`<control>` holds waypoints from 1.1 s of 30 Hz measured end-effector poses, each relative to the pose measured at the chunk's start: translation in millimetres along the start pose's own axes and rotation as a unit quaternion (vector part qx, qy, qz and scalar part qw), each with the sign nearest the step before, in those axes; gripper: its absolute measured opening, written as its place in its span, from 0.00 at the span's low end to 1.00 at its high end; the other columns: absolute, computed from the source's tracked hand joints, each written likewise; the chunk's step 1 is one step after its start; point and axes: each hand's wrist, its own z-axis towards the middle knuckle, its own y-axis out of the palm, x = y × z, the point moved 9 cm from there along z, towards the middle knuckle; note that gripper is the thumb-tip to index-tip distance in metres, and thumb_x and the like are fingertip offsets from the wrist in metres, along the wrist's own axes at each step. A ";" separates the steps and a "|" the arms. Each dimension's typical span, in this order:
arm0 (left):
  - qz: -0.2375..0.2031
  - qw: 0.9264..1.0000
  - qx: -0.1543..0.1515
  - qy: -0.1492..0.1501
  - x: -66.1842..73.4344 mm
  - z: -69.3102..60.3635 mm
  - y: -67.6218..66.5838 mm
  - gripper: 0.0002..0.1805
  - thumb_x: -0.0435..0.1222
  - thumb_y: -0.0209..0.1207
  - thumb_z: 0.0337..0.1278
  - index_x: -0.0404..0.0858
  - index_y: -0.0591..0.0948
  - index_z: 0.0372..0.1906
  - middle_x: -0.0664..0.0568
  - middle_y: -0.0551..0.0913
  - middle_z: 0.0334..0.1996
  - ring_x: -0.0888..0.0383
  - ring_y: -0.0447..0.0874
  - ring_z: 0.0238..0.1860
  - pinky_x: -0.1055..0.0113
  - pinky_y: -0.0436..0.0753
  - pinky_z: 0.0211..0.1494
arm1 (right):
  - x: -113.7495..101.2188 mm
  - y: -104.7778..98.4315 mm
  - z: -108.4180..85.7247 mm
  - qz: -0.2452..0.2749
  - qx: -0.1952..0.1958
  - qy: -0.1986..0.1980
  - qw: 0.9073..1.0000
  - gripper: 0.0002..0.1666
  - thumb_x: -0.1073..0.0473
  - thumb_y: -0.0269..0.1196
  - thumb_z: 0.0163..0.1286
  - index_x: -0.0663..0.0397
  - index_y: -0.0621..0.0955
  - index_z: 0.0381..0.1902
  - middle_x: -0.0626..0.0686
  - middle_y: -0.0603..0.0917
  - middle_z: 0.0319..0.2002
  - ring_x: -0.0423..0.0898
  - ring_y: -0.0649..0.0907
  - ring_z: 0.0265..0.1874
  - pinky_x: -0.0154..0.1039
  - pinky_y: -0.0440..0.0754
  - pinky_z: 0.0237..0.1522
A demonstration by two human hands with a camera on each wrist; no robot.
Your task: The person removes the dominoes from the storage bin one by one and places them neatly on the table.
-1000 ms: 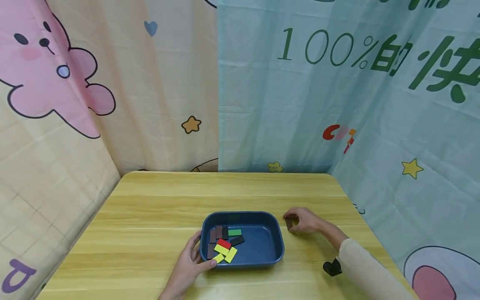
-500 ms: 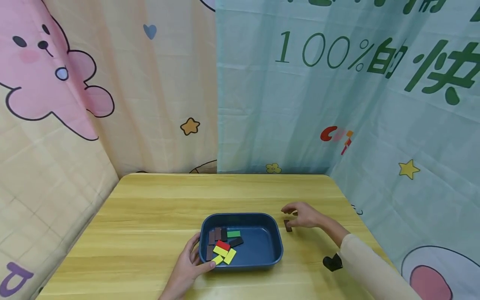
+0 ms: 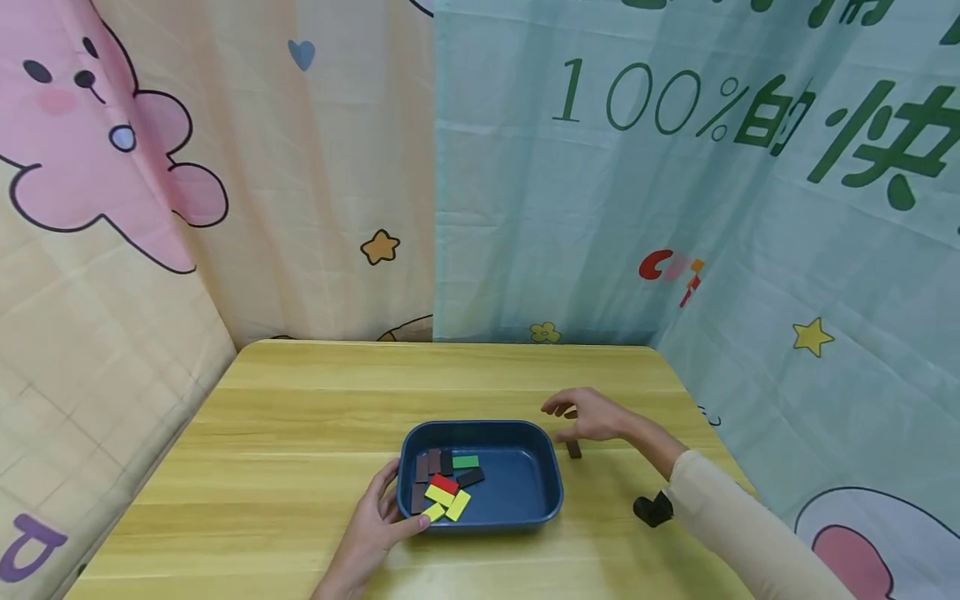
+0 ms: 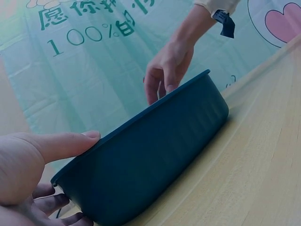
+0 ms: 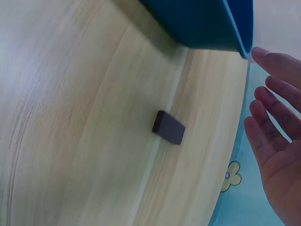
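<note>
My left hand (image 3: 371,525) grips the left end of a blue tray (image 3: 517,527), thumb over the rim and fingers outside; the left wrist view shows the thumb (image 4: 70,143) on the rim. Brown, black, green, red and yellow blocks lie in the tray's left half, among them a green block (image 3: 466,462) and a red block (image 3: 444,483). Just past the tray's right end, my right hand (image 3: 596,415) hovers with fingers spread, holding nothing. Below it, a dark brown block (image 3: 573,449) lies on the table, apart from the hand in the right wrist view (image 5: 169,127).
The wooden table (image 3: 322,400) surrounds the tray. Printed curtains (image 3: 525,208) stand behind and at both sides. A black strap piece (image 3: 652,509) hangs at my right wrist.
My right hand has let go of the brown block, risen off it and moved left toward the tray's rim. The block stays on the table. My left hand keeps its grip.
</note>
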 end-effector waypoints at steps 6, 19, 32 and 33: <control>0.008 1.000 0.005 -0.007 -1.4 0.8 -0.8 0.55 0.23 0.75 0.51 0.37 0.55 0.81 0.31 0.63 0.75 0.34 0.62 0.74 0.53 0.77 0.66 | -19.6 4.7 10.9 0.004 -0.014 -0.017 1.000 0.28 0.61 0.74 0.66 0.66 0.81 0.60 0.63 0.84 0.54 0.60 0.83 0.55 0.51 0.83 0.58; 0.002 1.000 0.000 -0.006 -0.9 0.3 -1.7 0.55 0.23 0.75 0.51 0.38 0.55 0.80 0.31 0.63 0.75 0.35 0.63 0.74 0.54 0.78 0.65 | -60.1 33.3 44.8 -0.016 -0.067 -0.035 0.997 0.26 0.63 0.72 0.68 0.63 0.82 0.61 0.55 0.84 0.56 0.50 0.83 0.55 0.44 0.83 0.59; 0.002 1.000 0.000 -0.014 -2.2 0.8 -2.7 0.55 0.24 0.75 0.51 0.39 0.55 0.80 0.32 0.63 0.75 0.35 0.64 0.74 0.55 0.79 0.65 | -86.6 76.3 72.9 -0.075 -0.129 -0.063 0.987 0.22 0.63 0.73 0.68 0.58 0.84 0.59 0.50 0.87 0.51 0.39 0.84 0.48 0.30 0.82 0.52; 0.005 1.000 0.002 -0.015 -2.3 0.9 -2.9 0.55 0.24 0.75 0.51 0.39 0.55 0.80 0.32 0.63 0.75 0.35 0.64 0.74 0.55 0.79 0.65 | -87.5 80.7 74.8 -0.077 -0.133 -0.068 0.986 0.22 0.63 0.73 0.68 0.58 0.84 0.59 0.50 0.87 0.51 0.39 0.84 0.48 0.29 0.82 0.52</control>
